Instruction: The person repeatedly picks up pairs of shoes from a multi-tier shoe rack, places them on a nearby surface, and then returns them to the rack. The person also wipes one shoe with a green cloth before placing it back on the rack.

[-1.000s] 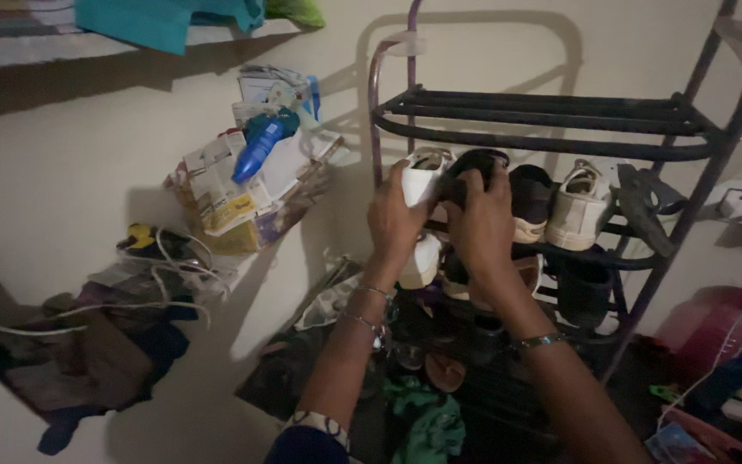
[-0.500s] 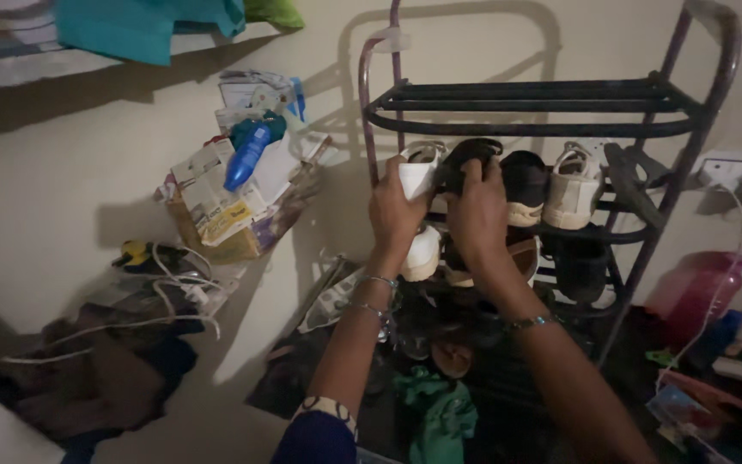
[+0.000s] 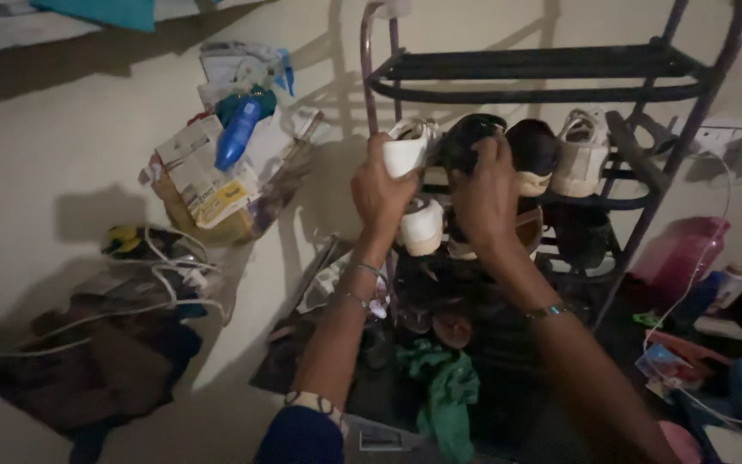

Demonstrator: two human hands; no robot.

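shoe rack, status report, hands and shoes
Left hand holding white shoe. Right hand on black shoe. Rack's middle shelf crowded.

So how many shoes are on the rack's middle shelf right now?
4 that show: a white shoe in the left hand, a black shoe under the right hand, another dark shoe, then a white sneaker. Others may be hidden behind.

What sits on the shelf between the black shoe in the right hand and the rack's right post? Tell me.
In the head view, a dark shoe, then a white sneaker, sit between the black shoe and the right post.
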